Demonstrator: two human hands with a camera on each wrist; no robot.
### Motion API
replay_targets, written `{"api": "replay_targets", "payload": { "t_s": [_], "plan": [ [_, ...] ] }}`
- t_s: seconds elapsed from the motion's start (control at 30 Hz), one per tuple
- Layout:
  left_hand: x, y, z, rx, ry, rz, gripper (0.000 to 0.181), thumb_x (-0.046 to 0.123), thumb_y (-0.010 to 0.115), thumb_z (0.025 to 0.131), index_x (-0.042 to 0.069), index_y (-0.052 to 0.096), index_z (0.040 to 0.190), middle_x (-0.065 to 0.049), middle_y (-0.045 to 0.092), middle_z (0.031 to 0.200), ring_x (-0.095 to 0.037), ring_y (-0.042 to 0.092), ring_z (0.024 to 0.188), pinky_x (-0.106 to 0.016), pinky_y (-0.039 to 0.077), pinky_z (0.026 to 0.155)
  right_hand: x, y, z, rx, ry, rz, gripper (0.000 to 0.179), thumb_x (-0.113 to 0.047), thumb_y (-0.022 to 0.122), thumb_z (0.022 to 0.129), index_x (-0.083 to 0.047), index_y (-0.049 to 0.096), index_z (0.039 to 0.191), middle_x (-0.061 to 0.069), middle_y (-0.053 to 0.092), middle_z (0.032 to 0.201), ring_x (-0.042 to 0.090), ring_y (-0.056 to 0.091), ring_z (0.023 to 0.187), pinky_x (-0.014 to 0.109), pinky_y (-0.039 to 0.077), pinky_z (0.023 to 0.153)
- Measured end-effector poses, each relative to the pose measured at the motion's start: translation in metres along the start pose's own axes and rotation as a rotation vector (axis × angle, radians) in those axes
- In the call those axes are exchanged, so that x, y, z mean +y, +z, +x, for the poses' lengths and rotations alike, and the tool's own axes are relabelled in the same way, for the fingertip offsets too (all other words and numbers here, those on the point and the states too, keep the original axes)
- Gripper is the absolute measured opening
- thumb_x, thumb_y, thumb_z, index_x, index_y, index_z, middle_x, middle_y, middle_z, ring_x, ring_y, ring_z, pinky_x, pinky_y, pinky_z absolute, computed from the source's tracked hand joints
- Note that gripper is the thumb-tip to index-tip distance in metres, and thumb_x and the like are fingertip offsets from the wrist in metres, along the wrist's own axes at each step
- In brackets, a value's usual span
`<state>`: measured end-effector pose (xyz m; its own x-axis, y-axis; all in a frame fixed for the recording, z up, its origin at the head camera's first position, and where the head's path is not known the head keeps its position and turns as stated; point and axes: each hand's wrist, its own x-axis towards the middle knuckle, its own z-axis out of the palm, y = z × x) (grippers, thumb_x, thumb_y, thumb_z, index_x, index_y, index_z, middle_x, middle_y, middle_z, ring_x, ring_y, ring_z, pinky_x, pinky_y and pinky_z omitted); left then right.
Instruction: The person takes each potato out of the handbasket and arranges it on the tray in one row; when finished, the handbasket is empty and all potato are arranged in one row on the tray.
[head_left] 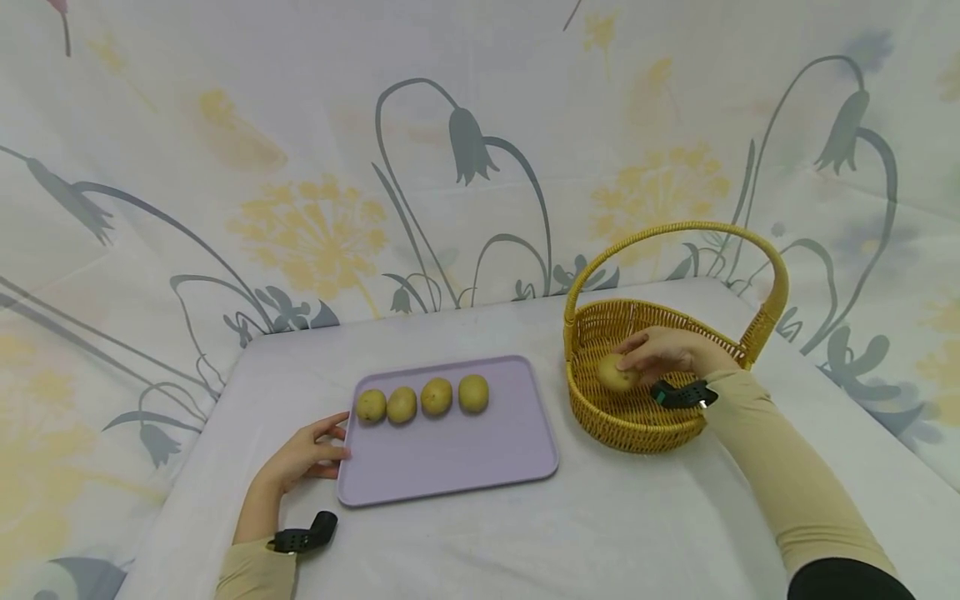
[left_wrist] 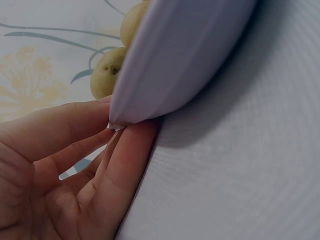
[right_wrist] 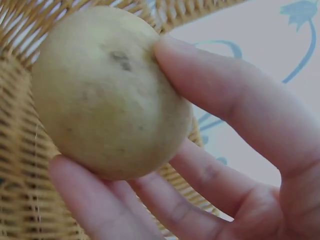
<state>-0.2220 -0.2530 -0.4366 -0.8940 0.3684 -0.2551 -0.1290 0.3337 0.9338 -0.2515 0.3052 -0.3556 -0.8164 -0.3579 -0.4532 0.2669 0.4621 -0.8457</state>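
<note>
My right hand [head_left: 670,350] holds a potato [head_left: 615,375] inside the yellow wicker basket [head_left: 637,440]. In the right wrist view, thumb and fingertips press on opposite sides of this pale, roundish potato [right_wrist: 110,100], with the woven wall behind it. At the left, my left hand [head_left: 300,454] pinches the left edge of a lilac tray [head_left: 450,458]. The left wrist view has the tray's rim [left_wrist: 165,65] between thumb and fingers. Several potatoes [head_left: 437,397] lie in a row along the tray's far left part.
The basket's tall arched handle [head_left: 678,227] rises over the right hand. A white cloth [head_left: 480,542] covers the table, and a flower-printed curtain [head_left: 480,208] hangs behind it. Each wrist bears a black camera strap [head_left: 303,537].
</note>
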Motion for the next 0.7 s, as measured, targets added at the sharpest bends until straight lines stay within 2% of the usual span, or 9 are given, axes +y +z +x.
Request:
{"api": "replay_targets", "payload": {
  "t_s": [0.07, 0.3, 0.57, 0.7],
  "plan": [
    [0.000, 0.000, 0.000, 0.003, 0.000, 0.002, 0.077, 0.003, 0.064, 0.081, -0.008, 0.021, 0.143, -0.022, 0.038, 0.119, -0.013, 0.057, 0.080, -0.029, 0.056, 0.066, -0.004, 0.002, -0.001, 0.020, -0.018, 0.024, 0.067, -0.012, 0.064, 0.082, 0.015, 0.032, 0.134, 0.000, 0.065, 0.084, 0.012, 0.062, 0.076, 0.032, 0.054, 0.075],
    [0.001, 0.000, 0.001, 0.012, -0.007, 0.007, 0.077, 0.002, 0.065, 0.080, -0.008, 0.021, 0.142, -0.022, 0.039, 0.120, -0.013, 0.057, 0.080, -0.030, 0.056, 0.066, -0.013, 0.014, -0.009, 0.015, -0.106, 0.128, 0.067, -0.005, 0.059, 0.085, 0.018, 0.023, 0.136, 0.003, 0.062, 0.094, 0.014, 0.063, 0.083, 0.035, 0.053, 0.083],
    [0.000, 0.000, 0.001, 0.009, 0.000, 0.007, 0.076, 0.002, 0.064, 0.080, -0.008, 0.021, 0.142, -0.022, 0.039, 0.119, -0.013, 0.058, 0.080, -0.030, 0.056, 0.066, -0.024, 0.031, -0.017, 0.056, -0.151, 0.166, 0.067, -0.008, 0.062, 0.086, 0.017, 0.025, 0.136, 0.003, 0.061, 0.096, 0.015, 0.064, 0.084, 0.035, 0.053, 0.082],
    [-0.001, 0.000, 0.001, 0.008, -0.002, 0.006, 0.077, 0.002, 0.065, 0.080, -0.008, 0.021, 0.142, -0.022, 0.039, 0.119, -0.013, 0.058, 0.081, -0.030, 0.056, 0.066, -0.031, 0.045, -0.018, 0.031, -0.187, 0.196, 0.063, -0.008, 0.062, 0.086, 0.017, 0.029, 0.135, 0.004, 0.061, 0.097, 0.017, 0.063, 0.085, 0.035, 0.054, 0.081]
  ]
}}
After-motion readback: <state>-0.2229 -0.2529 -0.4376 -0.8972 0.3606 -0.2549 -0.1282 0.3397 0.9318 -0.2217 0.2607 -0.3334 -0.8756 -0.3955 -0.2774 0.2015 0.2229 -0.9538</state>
